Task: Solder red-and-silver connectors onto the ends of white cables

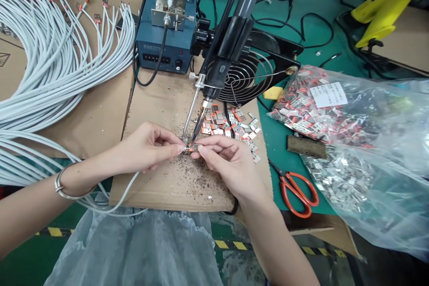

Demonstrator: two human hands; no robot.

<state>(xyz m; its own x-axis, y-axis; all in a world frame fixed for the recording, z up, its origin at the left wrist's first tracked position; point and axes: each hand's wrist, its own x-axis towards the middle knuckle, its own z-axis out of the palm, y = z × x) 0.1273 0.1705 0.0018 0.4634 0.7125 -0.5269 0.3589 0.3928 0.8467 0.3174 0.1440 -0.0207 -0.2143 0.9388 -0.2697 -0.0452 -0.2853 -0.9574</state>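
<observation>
My left hand pinches the end of a grey-white cable between thumb and forefinger. Opposite it, my right hand pinches a small USB connector with an orange part. The cable end and the connector meet under the tip of a soldering iron, which is fixed on a stand and points down at them. A thin bent metal tube comes down beside the iron. Fingertips partly hide the joint, so I cannot tell whether the wires are attached.
Loose connectors lie on the cardboard near a black fan. Behind stands a blue solder feeder. Bundled cables fill the left. Orange-handled scissors and plastic bags of parts are on the right.
</observation>
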